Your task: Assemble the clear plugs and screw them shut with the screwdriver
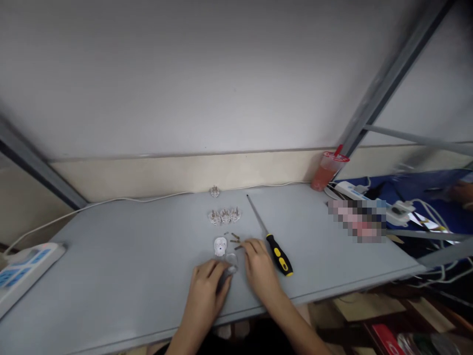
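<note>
My left hand [209, 283] is closed, its thumb and fingers around a clear plastic piece [232, 261] low over the table. To its right, my right hand [257, 261] pinches a small flat metal pin [238, 247] at its fingertips. Thin brass-coloured pins [235, 238] lie just beyond those fingertips. A white plastic plug part [220, 246] with small holes rests flat ahead of my left hand. Farther back, three plug pieces with upright metal prongs [225, 216] sit in a row. A similar pronged piece [215, 191] stands near the wall.
Right of my right hand lies a black and yellow screwdriver [280, 254], its tip toward the wall. A cup of red drink [327, 170] stands at the back right. Power strips lie at left [27, 271] and right [373, 199]. Another person's hand [463, 192] shows at the far right.
</note>
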Available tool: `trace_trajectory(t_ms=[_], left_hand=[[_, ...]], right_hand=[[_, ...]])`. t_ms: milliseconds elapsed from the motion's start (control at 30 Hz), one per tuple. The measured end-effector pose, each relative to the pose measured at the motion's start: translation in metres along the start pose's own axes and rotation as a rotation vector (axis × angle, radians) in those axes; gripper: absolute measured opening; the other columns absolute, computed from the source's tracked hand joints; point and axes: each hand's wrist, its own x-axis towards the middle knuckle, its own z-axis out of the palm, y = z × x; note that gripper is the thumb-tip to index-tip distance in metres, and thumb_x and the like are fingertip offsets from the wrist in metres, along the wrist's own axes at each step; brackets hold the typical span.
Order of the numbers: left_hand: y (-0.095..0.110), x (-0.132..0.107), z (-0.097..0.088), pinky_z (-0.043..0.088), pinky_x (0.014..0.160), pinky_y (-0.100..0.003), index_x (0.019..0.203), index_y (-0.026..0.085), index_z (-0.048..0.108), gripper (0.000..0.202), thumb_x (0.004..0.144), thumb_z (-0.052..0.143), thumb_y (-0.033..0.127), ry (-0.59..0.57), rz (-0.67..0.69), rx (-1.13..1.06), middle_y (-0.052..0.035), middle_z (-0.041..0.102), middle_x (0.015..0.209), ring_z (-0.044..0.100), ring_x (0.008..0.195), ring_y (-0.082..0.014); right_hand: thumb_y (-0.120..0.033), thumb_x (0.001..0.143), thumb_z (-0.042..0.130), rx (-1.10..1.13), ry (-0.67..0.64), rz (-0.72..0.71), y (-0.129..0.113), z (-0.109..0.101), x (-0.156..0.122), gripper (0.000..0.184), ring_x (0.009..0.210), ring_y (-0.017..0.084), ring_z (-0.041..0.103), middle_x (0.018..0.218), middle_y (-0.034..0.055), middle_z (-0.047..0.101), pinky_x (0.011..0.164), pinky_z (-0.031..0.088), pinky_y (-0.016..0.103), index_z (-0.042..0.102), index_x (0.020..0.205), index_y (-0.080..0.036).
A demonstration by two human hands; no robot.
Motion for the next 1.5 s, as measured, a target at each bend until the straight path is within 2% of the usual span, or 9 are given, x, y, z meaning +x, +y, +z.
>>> trace_trajectory(t_ms=[100, 300, 533, 667, 833, 933, 1033, 1233, 1500], left_hand=[[0.000, -0.004, 0.000, 0.051, 0.073, -0.037, 0.100, 0.021, 0.065, 0.020, 0.081, 0.062, 0.018, -0.020, -0.019, -0.051, -0.0061, 0.072, 0.093, 0.067, 0.082, -0.0246], [-0.001, -0.003, 0.007, 0.051, 0.076, -0.044, 0.118, 0.017, 0.060, 0.051, 0.069, 0.074, 0.023, -0.043, -0.195, -0.040, -0.0106, 0.070, 0.098, 0.066, 0.088, -0.0300], [-0.001, 0.004, 0.008, 0.049, 0.078, -0.045, 0.114, 0.022, 0.064, 0.046, 0.069, 0.074, 0.022, -0.095, -0.231, -0.088, -0.0095, 0.069, 0.103, 0.065, 0.093, -0.0314], [-0.002, 0.003, 0.007, 0.049, 0.078, -0.044, 0.114, 0.023, 0.064, 0.046, 0.070, 0.073, 0.018, -0.078, -0.232, -0.131, -0.0090, 0.068, 0.106, 0.065, 0.095, -0.0306], [-0.004, 0.002, 0.007, 0.049, 0.080, -0.043, 0.114, 0.024, 0.062, 0.047, 0.069, 0.074, 0.016, -0.037, -0.226, -0.223, -0.0078, 0.069, 0.112, 0.064, 0.097, -0.0295], [-0.004, 0.004, 0.008, 0.050, 0.074, -0.038, 0.117, 0.023, 0.061, 0.051, 0.069, 0.073, 0.014, -0.019, -0.270, -0.319, -0.0041, 0.072, 0.097, 0.065, 0.077, -0.0225], [-0.002, 0.009, 0.009, 0.050, 0.065, -0.028, 0.120, 0.021, 0.059, 0.050, 0.071, 0.069, 0.013, 0.008, -0.326, -0.478, 0.0011, 0.068, 0.079, 0.060, 0.062, -0.0157], [0.007, 0.018, 0.011, 0.046, 0.061, -0.021, 0.119, 0.021, 0.057, 0.046, 0.075, 0.065, 0.014, 0.091, -0.372, -0.704, 0.0052, 0.059, 0.071, 0.054, 0.061, -0.0112], [0.013, 0.018, 0.008, 0.049, 0.069, -0.023, 0.118, 0.022, 0.060, 0.045, 0.074, 0.066, 0.014, 0.135, -0.390, -0.809, 0.0042, 0.060, 0.073, 0.059, 0.066, -0.0121]], right_hand=[[-0.003, 0.086, 0.040, 0.001, 0.041, 0.016, 0.007, 0.001, -0.001, 0.033, 0.103, 0.022, 0.055, 0.105, 0.0109, 0.062, 0.094, 0.048, 0.042, 0.060, 0.110, -0.014], [-0.005, 0.085, 0.046, -0.003, 0.024, 0.020, 0.014, 0.002, 0.007, 0.028, 0.101, 0.022, 0.054, 0.104, 0.0076, 0.063, 0.091, 0.047, 0.041, 0.062, 0.105, -0.017], [-0.009, 0.087, 0.046, 0.001, -0.035, 0.013, 0.012, 0.002, 0.011, 0.024, 0.097, 0.022, 0.052, 0.100, 0.0090, 0.059, 0.090, 0.046, 0.042, 0.066, 0.098, -0.017], [-0.010, 0.086, 0.050, 0.034, -0.041, 0.010, 0.012, 0.001, 0.014, 0.024, 0.099, 0.022, 0.053, 0.102, 0.0091, 0.060, 0.090, 0.047, 0.041, 0.064, 0.104, -0.017], [-0.010, 0.083, 0.054, 0.082, -0.040, 0.015, 0.014, 0.000, 0.019, 0.013, 0.089, 0.020, 0.058, 0.090, 0.0061, 0.063, 0.083, 0.049, 0.035, 0.065, 0.083, -0.017], [-0.009, 0.081, 0.056, 0.138, -0.021, 0.032, 0.015, -0.006, 0.018, 0.011, 0.075, 0.015, 0.062, 0.080, 0.0027, 0.066, 0.070, 0.051, 0.027, 0.064, 0.083, -0.016], [-0.010, 0.080, 0.057, 0.215, 0.005, 0.026, 0.009, -0.018, 0.014, 0.010, 0.063, 0.009, 0.063, 0.076, -0.0008, 0.067, 0.061, 0.051, 0.018, 0.063, 0.086, -0.016], [-0.010, 0.079, 0.057, 0.268, 0.009, -0.063, -0.013, -0.042, 0.007, 0.013, 0.065, 0.006, 0.060, 0.073, -0.0035, 0.065, 0.064, 0.048, 0.015, 0.065, 0.085, -0.019], [-0.007, 0.078, 0.056, 0.239, 0.010, -0.103, -0.019, -0.034, 0.006, 0.013, 0.061, 0.007, 0.057, 0.069, -0.0013, 0.061, 0.060, 0.045, 0.016, 0.065, 0.082, -0.016]])
